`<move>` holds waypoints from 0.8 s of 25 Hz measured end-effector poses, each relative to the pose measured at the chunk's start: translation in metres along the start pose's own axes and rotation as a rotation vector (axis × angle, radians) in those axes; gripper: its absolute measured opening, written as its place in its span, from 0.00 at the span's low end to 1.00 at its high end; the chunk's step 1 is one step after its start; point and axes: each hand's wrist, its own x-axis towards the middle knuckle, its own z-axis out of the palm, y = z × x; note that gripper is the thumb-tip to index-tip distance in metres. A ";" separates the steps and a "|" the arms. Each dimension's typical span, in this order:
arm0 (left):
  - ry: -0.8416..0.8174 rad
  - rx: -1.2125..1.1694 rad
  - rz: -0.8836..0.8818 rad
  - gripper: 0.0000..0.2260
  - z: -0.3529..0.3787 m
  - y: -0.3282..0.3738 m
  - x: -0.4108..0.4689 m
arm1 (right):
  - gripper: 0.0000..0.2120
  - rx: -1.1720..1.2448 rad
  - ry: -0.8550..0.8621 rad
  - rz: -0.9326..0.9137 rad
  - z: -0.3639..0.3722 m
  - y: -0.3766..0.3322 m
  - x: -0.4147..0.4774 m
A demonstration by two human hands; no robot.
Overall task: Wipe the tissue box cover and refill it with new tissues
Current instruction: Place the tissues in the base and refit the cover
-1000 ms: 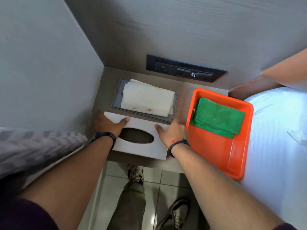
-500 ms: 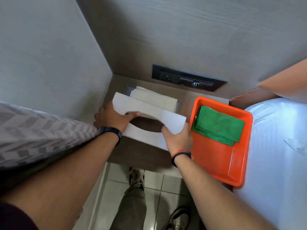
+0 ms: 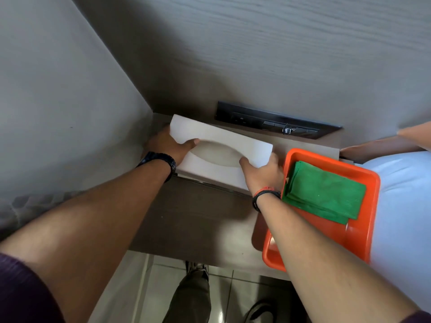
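Cover moved back (over tissues), both hands gripping

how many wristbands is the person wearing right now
2 clearly: a black watch-like band on the left wrist, and a black and red-orange band on the right wrist, possibly two separate bands.
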 end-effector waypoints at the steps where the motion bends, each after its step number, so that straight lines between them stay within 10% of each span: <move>1: -0.013 0.007 -0.006 0.41 0.002 -0.003 0.000 | 0.32 -0.010 0.000 0.006 0.002 0.003 0.000; 20: -0.035 -0.174 -0.020 0.30 0.009 -0.021 0.005 | 0.30 0.067 -0.007 -0.012 0.013 0.011 -0.002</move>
